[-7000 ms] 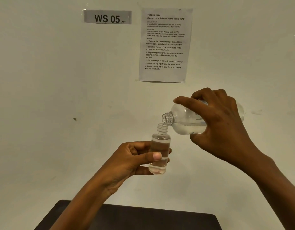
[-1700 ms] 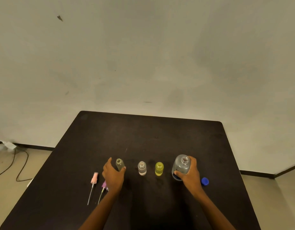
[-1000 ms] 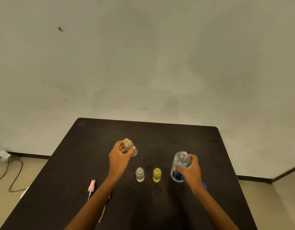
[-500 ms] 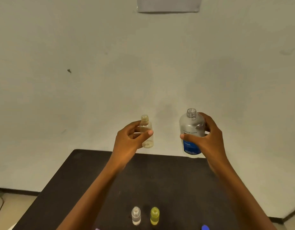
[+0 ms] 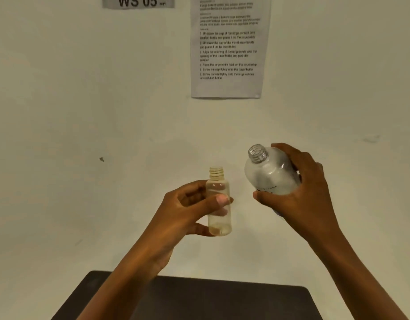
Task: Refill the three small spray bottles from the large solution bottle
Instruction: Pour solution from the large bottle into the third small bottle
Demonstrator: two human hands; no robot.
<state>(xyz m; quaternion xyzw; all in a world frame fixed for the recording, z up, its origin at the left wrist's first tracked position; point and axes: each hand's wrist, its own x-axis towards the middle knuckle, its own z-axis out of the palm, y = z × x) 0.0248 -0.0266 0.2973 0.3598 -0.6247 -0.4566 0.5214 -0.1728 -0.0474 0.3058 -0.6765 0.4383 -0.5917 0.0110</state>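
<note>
My left hand [image 5: 185,211] holds a small clear spray bottle [image 5: 218,204] upright in the air, thumb across its front; its threaded neck is uncapped and only a little liquid sits at its bottom. My right hand [image 5: 298,192] grips the large clear solution bottle [image 5: 269,173], also uncapped, tilted with its mouth leaning up and left toward the small bottle. A gap separates the two mouths. The other two small bottles are out of view.
The far edge of the black table [image 5: 222,299] shows below my forearms. On the pale wall hang a printed instruction sheet [image 5: 227,49] and a "WS 05" label [image 5: 139,1].
Both hands have risen higher with their bottles. The large bottle has tipped from upright toward the small one. The view has lifted, so the bottles on the table have dropped out of sight.
</note>
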